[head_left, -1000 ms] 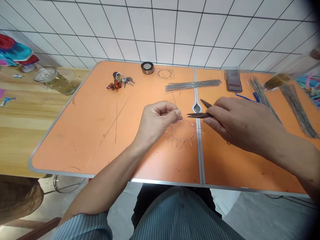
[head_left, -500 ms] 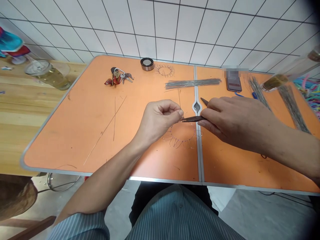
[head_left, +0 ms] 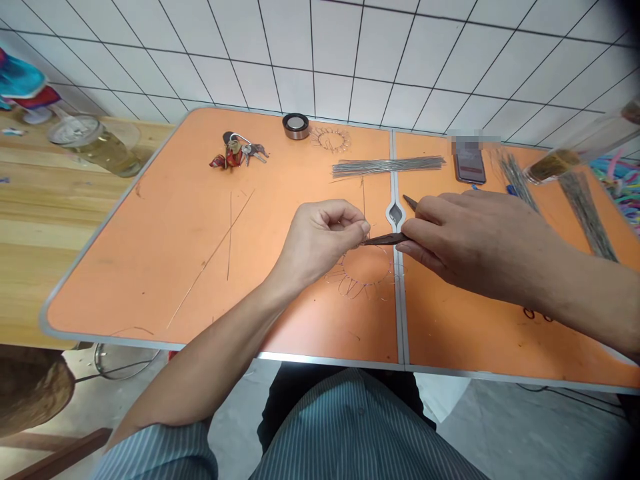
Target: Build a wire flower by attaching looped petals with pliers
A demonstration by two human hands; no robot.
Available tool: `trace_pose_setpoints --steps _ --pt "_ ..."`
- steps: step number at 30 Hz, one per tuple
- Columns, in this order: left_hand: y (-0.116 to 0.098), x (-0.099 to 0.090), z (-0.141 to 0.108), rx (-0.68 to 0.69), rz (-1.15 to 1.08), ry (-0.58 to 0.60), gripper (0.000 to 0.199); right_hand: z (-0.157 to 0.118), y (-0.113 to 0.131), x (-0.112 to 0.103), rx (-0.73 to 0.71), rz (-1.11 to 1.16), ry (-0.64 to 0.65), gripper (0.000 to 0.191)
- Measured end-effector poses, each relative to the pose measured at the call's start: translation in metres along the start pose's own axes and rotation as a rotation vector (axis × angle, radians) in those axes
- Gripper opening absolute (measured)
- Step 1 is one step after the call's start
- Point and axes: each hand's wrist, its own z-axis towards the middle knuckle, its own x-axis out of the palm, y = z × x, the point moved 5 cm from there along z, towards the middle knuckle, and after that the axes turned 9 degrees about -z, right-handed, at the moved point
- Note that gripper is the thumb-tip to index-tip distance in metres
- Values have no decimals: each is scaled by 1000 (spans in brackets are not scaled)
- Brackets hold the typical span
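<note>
The phone (head_left: 470, 167) lies near the back edge of the tabletop (head_left: 125, 267); a blurred patch covers its top end, and anything on its screen is too small to read. The tabletop is orange with a pale metal rim and rounded left corners, and a metal seam (head_left: 401, 320) runs across it from back to front, with a small oval fitting (head_left: 395, 214) partway along. Scuffs and dark specks mark the orange.

Left of the seam, near the front, lies the wire ring (head_left: 366, 285), thin loops fanning out from it. The thumb and forefinger of the left hand (head_left: 325, 243) pinch its far edge. The right hand (head_left: 460, 230) is closed around a dark tool (head_left: 384, 239); one point of it meets the left fingertips and the other stands apart, nearer the wall.

Behind them a bundle of straight wires (head_left: 390, 166) lies over the seam. Another looped ring (head_left: 331, 141), a round tin (head_left: 296, 127) and a set of keys (head_left: 245, 152) sit toward the back; two loose wires (head_left: 207, 262) cross on the left.

A white tiled wall (head_left: 290, 33) with dark joints rises behind. At left is a wooden surface (head_left: 25, 260) bearing a jar (head_left: 95, 147) of yellowish liquid. Below, grey floor (head_left: 500, 420) shows beside the person's striped shirt (head_left: 350, 433).
</note>
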Motion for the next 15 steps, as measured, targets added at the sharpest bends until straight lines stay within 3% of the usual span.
trace_pose_setpoints --steps 10,15 --pt "-1 1 0 -1 15 11 14 2 -1 1 5 97 -15 45" --pt "0 0 1 -6 29 14 14 2 1 -1 -45 26 -45 45"
